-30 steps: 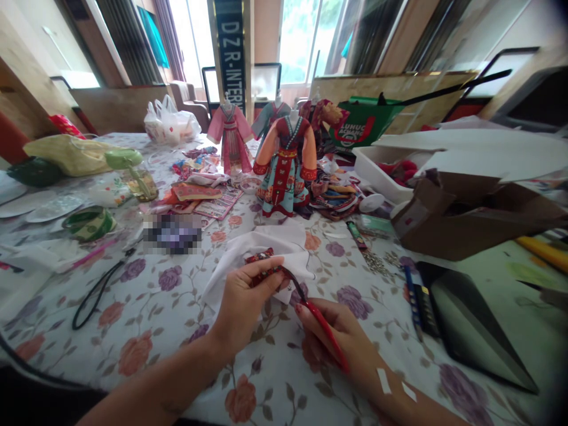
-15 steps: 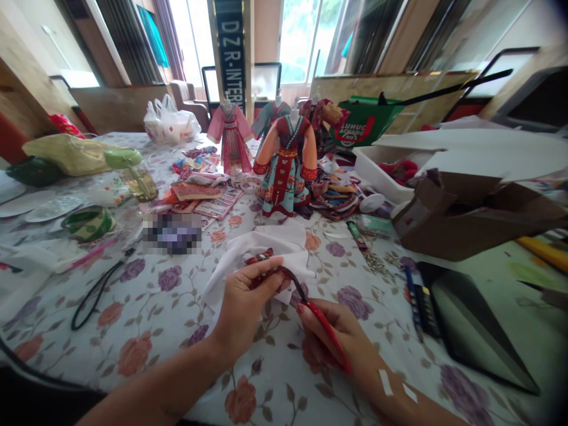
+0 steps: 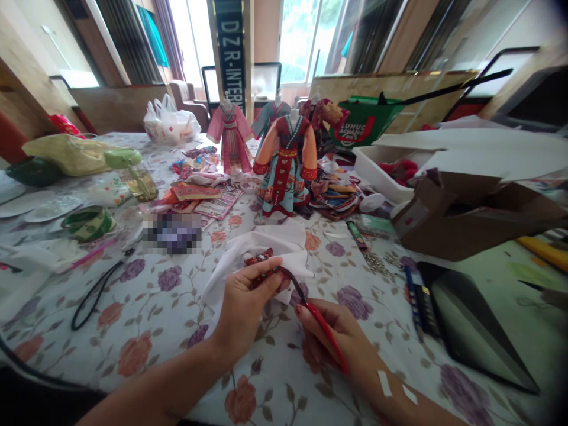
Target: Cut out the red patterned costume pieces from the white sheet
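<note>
My left hand (image 3: 246, 299) pinches a small piece of dark red patterned fabric (image 3: 260, 258) between thumb and fingers. Closed around the red handles of a pair of scissors (image 3: 326, 331) is my right hand (image 3: 339, 334). The dark blades reach up to the fabric beside my left fingertips; the tips are hidden there. Beneath the fabric a white cloth (image 3: 222, 272) lies crumpled on the flowered tablecloth (image 3: 177, 313). Beyond it stands a small dress form in a red, orange and teal robe (image 3: 286, 163).
A pink robe (image 3: 229, 139) on another form stands behind, among fabric scraps (image 3: 195, 192). On the right are a cardboard box (image 3: 444, 222), a white bin (image 3: 377, 171), a black tablet (image 3: 474, 325) and pens (image 3: 412, 302). Left lie a green tape roll (image 3: 89, 223) and a black cord loop (image 3: 95, 296).
The scissors' handles have shifted slightly left in my right hand. My left hand and the fabric have stayed almost still.
</note>
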Available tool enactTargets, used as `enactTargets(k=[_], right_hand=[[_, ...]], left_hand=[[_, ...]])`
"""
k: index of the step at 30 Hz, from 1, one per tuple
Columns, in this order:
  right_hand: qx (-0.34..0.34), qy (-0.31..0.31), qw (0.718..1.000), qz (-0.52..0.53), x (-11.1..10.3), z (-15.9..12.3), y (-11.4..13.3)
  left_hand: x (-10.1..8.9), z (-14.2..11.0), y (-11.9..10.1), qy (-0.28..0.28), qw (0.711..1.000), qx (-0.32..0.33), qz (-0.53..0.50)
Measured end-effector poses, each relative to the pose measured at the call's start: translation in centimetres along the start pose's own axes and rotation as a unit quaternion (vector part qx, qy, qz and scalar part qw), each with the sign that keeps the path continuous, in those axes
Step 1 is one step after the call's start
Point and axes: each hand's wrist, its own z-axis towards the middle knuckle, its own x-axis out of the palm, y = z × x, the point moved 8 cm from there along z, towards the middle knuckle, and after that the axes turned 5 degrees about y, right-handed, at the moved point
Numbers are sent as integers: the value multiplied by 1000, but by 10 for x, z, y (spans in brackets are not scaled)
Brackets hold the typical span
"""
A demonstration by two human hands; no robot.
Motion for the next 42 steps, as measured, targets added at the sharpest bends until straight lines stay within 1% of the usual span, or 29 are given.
enactTargets(k=[12, 17, 19, 21, 24, 26, 28, 30, 31, 32, 34, 36, 38, 42], right_hand=[[2, 4, 1000, -1, 0, 1, -2], [10, 43, 997, 60, 4, 3, -2], [15, 40, 995, 95, 4, 3, -1], [18, 18, 994, 107, -1, 4, 1], [-13, -58, 997, 48, -19, 4, 10], [-47, -106, 993, 6, -31, 4, 19], [-72, -135, 988, -15, -40, 6, 24], [-107, -156, 982, -3, -45, 7, 29], [-123, -154, 980, 17, -46, 9, 30], [-138, -145, 979, 41, -45, 10, 31], [-148, -118, 980, 64, -42, 13, 31], [-149, -114, 980, 65, -41, 14, 31], [-152, -134, 978, 56, -45, 12, 32], [-165, -193, 967, 14, -55, 7, 39]], left_hand=[[-2, -1, 2, -2, 1000, 3, 7], [-4, 6, -2, -2, 1000, 20, 16], [-6, 10, -6, -5, 999, 33, 24], [-8, 14, -13, -3, 998, 52, 42], [-8, 19, -29, 18, 991, 95, 95], [-6, 21, -40, 45, 981, 129, 139], [-1, 21, -47, 90, 969, 145, 176], [6, 19, -45, 148, 960, 133, 196], [10, 18, -41, 179, 957, 114, 198], [14, 17, -35, 209, 954, 86, 195], [21, 12, -20, 260, 946, 28, 190], [25, 8, -8, 290, 936, -6, 201], [25, 9, -2, 285, 935, -11, 210], [13, 19, -4, 209, 965, 5, 161]])
